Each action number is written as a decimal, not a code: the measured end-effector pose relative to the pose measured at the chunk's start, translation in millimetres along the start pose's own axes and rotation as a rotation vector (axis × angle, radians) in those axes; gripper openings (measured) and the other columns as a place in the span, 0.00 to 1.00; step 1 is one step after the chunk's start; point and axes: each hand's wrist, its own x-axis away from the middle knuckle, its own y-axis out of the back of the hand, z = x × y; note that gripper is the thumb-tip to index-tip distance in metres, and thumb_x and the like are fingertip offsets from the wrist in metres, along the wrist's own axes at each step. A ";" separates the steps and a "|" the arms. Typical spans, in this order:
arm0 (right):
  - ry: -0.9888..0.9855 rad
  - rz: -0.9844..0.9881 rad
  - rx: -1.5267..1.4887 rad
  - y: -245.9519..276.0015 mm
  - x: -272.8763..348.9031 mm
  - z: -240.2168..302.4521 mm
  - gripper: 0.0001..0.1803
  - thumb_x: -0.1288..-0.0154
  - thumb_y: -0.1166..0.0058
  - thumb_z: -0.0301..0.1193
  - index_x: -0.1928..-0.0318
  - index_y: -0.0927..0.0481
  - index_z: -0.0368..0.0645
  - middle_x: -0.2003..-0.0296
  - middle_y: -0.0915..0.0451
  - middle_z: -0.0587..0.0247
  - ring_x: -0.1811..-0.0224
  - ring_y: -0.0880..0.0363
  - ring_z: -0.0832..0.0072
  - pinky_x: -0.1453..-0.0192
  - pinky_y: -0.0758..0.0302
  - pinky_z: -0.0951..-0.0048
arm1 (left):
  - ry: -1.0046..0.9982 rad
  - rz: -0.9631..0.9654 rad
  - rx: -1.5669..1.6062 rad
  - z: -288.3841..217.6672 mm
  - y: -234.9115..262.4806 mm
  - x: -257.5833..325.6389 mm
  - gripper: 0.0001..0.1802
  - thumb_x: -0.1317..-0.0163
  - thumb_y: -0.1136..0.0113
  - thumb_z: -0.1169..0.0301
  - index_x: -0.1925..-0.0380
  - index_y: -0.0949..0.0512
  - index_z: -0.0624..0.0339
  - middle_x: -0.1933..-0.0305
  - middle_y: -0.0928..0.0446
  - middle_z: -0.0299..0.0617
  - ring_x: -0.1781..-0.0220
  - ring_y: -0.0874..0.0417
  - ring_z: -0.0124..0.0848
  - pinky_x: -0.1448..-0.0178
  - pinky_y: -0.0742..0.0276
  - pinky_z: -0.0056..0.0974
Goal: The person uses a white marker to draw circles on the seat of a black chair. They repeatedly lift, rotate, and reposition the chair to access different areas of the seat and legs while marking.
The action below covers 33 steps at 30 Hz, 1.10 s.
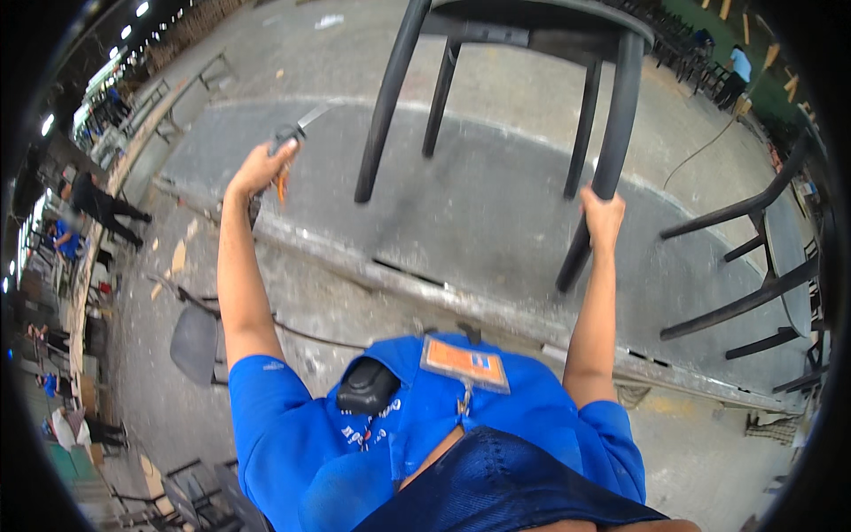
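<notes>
A black chair (532, 19) stands on or just above the dark grey worktable (470, 208), legs pointing toward me; contact with the surface is hard to judge. My right hand (604, 215) wraps around its near right leg, low down. Off to the chair's left, over the table, my left hand (263, 167) is closed on a flat-bladed hand tool (312, 116). This tool has a pale metal blade, a grey part by the thumb and an orange end showing below the fingers. The blade points away from me, apart from the chair.
More dark chairs (771, 222) stand at the table's right end. A grey chair (197, 341) is on the floor at left, near a dark cable (319, 339). Several people work along a long bench (84, 293) at far left. Another person (737, 75) is at far right.
</notes>
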 end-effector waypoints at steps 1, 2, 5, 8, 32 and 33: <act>-0.011 0.014 -0.004 -0.5 -5.4 3.8 0.15 0.53 0.41 0.34 0.69 0.19 0.34 0.82 0.22 0.61 0.79 0.23 0.75 0.71 0.28 0.71 | 0.016 -0.073 0.033 17.5 -8.0 2.6 0.25 0.37 0.43 0.47 0.71 0.28 0.61 0.80 0.29 0.35 0.82 0.27 0.23 0.78 0.29 0.33; -0.023 0.038 -0.022 -0.4 -11.4 8.3 0.17 0.55 0.41 0.36 0.70 0.18 0.33 0.82 0.21 0.57 0.77 0.20 0.72 0.68 0.26 0.69 | 0.044 -0.148 0.052 34.4 -15.9 9.5 0.26 0.37 0.43 0.46 0.71 0.28 0.61 0.81 0.29 0.35 0.82 0.27 0.23 0.78 0.30 0.33; -0.081 0.058 0.087 -0.7 -29.3 20.8 0.15 0.56 0.42 0.36 0.75 0.18 0.33 0.83 0.20 0.58 0.78 0.20 0.74 0.69 0.26 0.70 | 0.088 0.050 0.079 66.2 -44.2 36.3 0.27 0.37 0.44 0.45 0.71 0.28 0.61 0.81 0.28 0.36 0.82 0.25 0.25 0.77 0.29 0.33; -0.069 0.086 0.025 -4.4 -45.8 28.3 0.14 0.54 0.40 0.35 0.78 0.20 0.32 0.83 0.22 0.60 0.80 0.23 0.75 0.75 0.29 0.71 | 0.100 0.060 0.122 68.8 -78.7 70.2 0.25 0.36 0.45 0.47 0.65 0.25 0.61 0.81 0.27 0.35 0.81 0.24 0.24 0.76 0.28 0.32; -0.064 0.075 -0.168 -20.2 -37.0 34.6 0.19 0.52 0.37 0.36 0.71 0.23 0.29 0.81 0.22 0.59 0.80 0.23 0.77 0.78 0.30 0.72 | 0.341 -0.394 -0.068 233.8 -361.0 42.8 0.45 0.54 0.38 0.33 0.60 0.21 0.73 0.57 0.21 0.64 0.51 0.21 0.58 0.46 0.26 0.50; -0.119 0.123 0.048 -17.2 -40.6 33.0 0.20 0.51 0.38 0.38 0.73 0.23 0.29 0.81 0.22 0.59 0.80 0.23 0.77 0.78 0.29 0.71 | 0.288 -0.318 -0.063 240.6 -361.5 36.6 0.48 0.53 0.40 0.32 0.58 0.22 0.74 0.56 0.22 0.65 0.51 0.22 0.59 0.44 0.27 0.50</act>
